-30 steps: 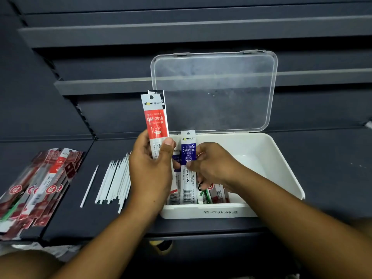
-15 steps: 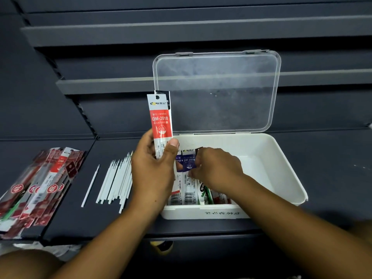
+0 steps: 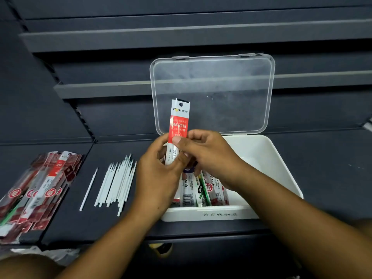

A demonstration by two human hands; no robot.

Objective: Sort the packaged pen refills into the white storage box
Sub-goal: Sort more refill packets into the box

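The right hand (image 3: pixel 209 156) has left the blue pack down among the packs at 6 o'clock in the white storage box (image 3: pixel 267 158) and now joins the left hand (image 3: pixel 159 174) pinching the upright red refill pack (image 3: pixel 179 121), likely boxed next.

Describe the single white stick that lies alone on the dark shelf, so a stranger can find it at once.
Start at the white storage box and look left, past the bundle of white sticks. Between that bundle and the heap of red packets lies the single white stick. Only this stick lies apart, touching nothing.
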